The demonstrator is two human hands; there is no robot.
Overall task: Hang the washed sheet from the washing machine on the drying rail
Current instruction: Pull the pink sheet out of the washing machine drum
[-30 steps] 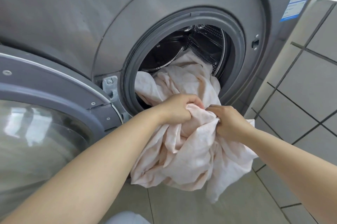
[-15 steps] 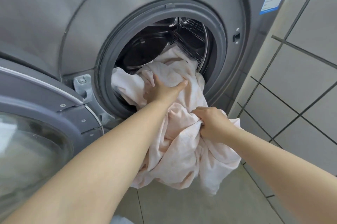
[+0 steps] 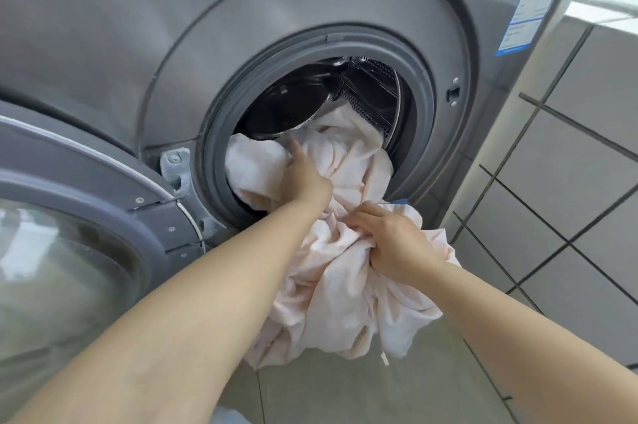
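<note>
Deeper into sheet [image 3: 345, 302] goes left hand [image 3: 303, 178] (fingers buried).

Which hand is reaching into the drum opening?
The left hand, resting on the sheet at the door seal. The right hand grips a bunched fold lower down, outside the washing machine.
</note>
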